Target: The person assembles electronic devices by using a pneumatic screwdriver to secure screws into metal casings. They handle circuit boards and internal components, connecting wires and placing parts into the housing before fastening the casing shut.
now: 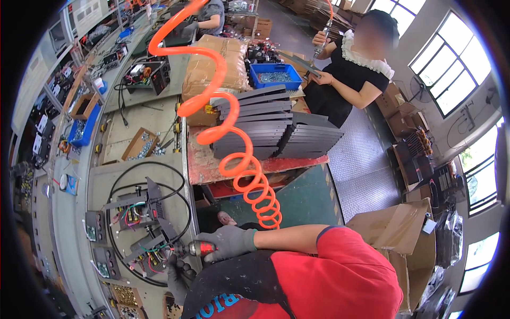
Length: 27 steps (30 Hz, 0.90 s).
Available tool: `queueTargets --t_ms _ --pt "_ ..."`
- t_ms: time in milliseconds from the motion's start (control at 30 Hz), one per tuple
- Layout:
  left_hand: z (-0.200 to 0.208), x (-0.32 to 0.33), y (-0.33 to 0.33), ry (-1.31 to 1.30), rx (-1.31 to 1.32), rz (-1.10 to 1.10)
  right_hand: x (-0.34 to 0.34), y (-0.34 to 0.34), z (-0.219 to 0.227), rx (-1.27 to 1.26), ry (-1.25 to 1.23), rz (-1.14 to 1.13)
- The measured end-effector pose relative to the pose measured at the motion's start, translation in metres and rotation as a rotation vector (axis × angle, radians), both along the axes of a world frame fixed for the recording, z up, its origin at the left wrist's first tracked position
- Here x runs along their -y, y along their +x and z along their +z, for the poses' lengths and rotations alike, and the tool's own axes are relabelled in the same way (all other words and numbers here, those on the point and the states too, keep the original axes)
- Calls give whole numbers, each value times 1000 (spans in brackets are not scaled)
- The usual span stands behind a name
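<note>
My right hand [231, 243], in a grey glove, is closed around a red pneumatic screwdriver [203, 248]. The tool lies sideways, its tip pointing left at an open electronic unit [150, 249] with dark metal panels and coloured wires. My left hand [180, 274], also gloved, is just below the tip, at the unit's near side. Its fingers are curled; what they hold is hidden. A second, similar open unit [133, 210] sits beyond the first. Around both loops a black cable [111, 234]. Two dark panels with green circuit boards [95, 227] lie to their left.
An orange coiled air hose [223, 127] hangs across the view. Stacked grey metal plates [255, 125] stand on a red table [204, 170], beside a blue bin [275, 76] of screws. Another person [345, 80] holds a plate and tool there. A cardboard box [393, 228] stands right.
</note>
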<state>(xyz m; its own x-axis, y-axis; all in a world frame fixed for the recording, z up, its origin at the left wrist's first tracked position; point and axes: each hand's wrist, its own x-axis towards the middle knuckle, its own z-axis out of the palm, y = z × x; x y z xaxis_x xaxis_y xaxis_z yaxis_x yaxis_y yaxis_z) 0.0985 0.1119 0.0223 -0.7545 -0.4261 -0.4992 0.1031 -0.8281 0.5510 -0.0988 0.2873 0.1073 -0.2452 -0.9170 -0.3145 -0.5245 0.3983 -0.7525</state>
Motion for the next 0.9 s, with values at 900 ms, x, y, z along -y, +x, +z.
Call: queueTargets --t_ms 900 --pt "17 38 20 -274 259 -188 -12 -27 -31 163 46 -253"
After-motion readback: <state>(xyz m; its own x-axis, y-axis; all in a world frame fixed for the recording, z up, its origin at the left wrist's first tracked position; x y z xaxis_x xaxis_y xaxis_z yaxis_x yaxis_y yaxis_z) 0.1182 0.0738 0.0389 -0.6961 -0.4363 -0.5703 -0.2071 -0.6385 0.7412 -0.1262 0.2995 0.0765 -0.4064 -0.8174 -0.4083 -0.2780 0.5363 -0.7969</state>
